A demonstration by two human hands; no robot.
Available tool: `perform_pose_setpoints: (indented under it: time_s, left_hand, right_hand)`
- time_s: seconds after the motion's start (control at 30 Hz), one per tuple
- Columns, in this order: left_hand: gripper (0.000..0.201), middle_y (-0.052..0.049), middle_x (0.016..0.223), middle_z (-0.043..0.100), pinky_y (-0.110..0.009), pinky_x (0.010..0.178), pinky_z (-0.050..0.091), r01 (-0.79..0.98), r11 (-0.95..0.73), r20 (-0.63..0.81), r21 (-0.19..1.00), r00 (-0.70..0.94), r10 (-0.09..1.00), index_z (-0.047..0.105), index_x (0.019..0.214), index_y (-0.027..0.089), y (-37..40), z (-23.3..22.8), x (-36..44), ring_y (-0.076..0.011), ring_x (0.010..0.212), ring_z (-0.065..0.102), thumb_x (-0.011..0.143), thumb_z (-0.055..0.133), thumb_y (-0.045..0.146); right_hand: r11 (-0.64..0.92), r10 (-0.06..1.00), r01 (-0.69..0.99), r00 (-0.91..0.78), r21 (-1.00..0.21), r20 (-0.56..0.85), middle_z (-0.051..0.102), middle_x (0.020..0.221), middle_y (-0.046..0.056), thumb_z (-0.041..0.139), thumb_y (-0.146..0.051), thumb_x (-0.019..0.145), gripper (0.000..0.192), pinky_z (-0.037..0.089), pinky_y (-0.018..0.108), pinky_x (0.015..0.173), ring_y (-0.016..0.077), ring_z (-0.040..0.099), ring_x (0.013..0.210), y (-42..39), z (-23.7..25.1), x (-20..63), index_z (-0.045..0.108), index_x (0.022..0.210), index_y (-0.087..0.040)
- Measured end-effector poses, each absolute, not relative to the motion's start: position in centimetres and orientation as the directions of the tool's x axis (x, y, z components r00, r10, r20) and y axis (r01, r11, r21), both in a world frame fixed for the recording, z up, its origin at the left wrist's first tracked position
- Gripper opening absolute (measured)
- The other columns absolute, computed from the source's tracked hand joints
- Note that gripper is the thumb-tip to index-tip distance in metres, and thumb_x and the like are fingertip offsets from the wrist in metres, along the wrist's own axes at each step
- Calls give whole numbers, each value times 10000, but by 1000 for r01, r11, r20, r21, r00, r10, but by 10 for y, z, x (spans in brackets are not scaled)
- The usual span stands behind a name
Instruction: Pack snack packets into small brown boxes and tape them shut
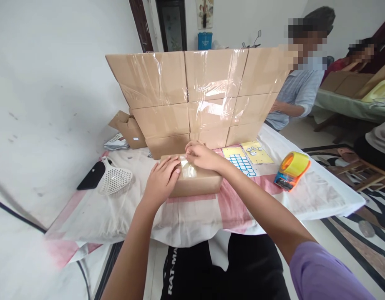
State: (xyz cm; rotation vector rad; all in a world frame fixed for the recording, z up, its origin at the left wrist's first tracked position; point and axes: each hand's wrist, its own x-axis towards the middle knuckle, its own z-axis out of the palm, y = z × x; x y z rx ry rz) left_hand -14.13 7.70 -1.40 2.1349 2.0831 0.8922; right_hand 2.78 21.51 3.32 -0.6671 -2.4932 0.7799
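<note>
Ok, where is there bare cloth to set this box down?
Bare cloth lies between the white scoop and the small box, and past the tape dispenser toward the right edge. Crowded: the stacked boxes and label sheets behind both hands.

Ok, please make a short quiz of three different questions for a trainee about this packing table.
1. True or false: both hands rest on the small cardboard box.
2. Which lies right of the box: A) white plastic scoop B) tape dispenser?
3. Fill in: behind the box stands a wall of taped ____.

Key: 1 true, left hand and right hand press clear tape on top. 2 B. 3 cartons.
</note>
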Motion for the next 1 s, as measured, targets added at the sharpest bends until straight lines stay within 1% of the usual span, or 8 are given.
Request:
perform_pose_setpoints:
  time_s: [0.1, 0.23, 0.43, 0.5, 0.63, 0.7, 0.9, 1.0]
  left_hand:
    - [382, -32, 1503, 562, -486, 1196, 316, 912, -150, 420, 381, -26, 907, 596, 1337, 247, 78, -17, -142, -250, 1448, 432, 1066, 343, 342]
    - [363, -82, 1327, 634, -434, 1086, 407, 935, -156, 550, 319, -48, 834, 649, 1258, 198, 77, -23, -142, -262, 1230, 536, 1054, 396, 360]
    - [288, -108, 1132, 609, -419, 913, 411, 975, -151, 664, 164, 4, 748, 660, 1170, 192, 74, -29, -144, -269, 1037, 513, 1017, 499, 376]
    - [238, -111, 1089, 600, -417, 899, 399, 974, -210, 763, 85, 71, 642, 637, 1118, 184, 74, -29, -146, -261, 1006, 518, 990, 546, 363]
    - [267, -96, 935, 523, -411, 857, 405, 959, -238, 945, -153, 213, 249, 569, 971, 195, 71, -33, -149, -251, 901, 466, 912, 652, 441]
    - [278, -75, 883, 474, -395, 828, 409, 954, -227, 954, -198, 241, 178, 529, 913, 221, 70, -38, -149, -249, 872, 422, 887, 683, 451]
    - [161, -57, 906, 620, -393, 882, 401, 955, -287, 916, -71, 176, 361, 496, 893, 240, 72, -55, -153, -221, 866, 519, 872, 654, 226]
    - [76, -56, 896, 687, -404, 881, 393, 950, -310, 892, -32, 167, 421, 530, 917, 228, 79, -44, -160, -212, 858, 598, 956, 594, 245]
  right_hand:
    - [763, 539, 325, -797, -559, 272, 607, 1084, 83, 546, -200, 940, 180, 386, 405, 1006, 233, 554, 1095, 221, 23, 24, 560, 763, -172]
    - [747, 495, 165, -785, -644, 372, 616, 1014, 65, 517, -195, 949, 185, 444, 338, 878, 186, 599, 932, 221, 23, 27, 546, 767, -181]
    - [600, 640, -124, -519, -791, 567, 636, 914, 22, 571, -490, 996, 328, 475, 319, 844, 175, 607, 885, 221, 49, 53, 556, 828, -209]
    - [580, 682, -197, -414, -791, 603, 636, 889, 17, 614, -534, 975, 362, 480, 327, 863, 173, 608, 880, 228, 54, 58, 559, 815, -214]
    - [590, 676, -330, -298, -737, 674, 635, 829, 9, 641, -514, 976, 352, 481, 339, 874, 168, 618, 854, 241, 58, 58, 574, 795, -219]
    - [575, 651, -377, -328, -726, 685, 635, 834, 7, 636, -497, 986, 341, 486, 343, 878, 166, 628, 863, 241, 60, 55, 578, 795, -220]
    - [513, 635, -374, -440, -773, 635, 646, 890, 19, 629, -459, 1000, 300, 512, 356, 875, 176, 639, 899, 226, 74, 56, 612, 828, -214]
    - [510, 633, -360, -457, -781, 625, 638, 908, 24, 611, -431, 1015, 270, 513, 345, 851, 171, 624, 893, 222, 80, 60, 625, 855, -214]
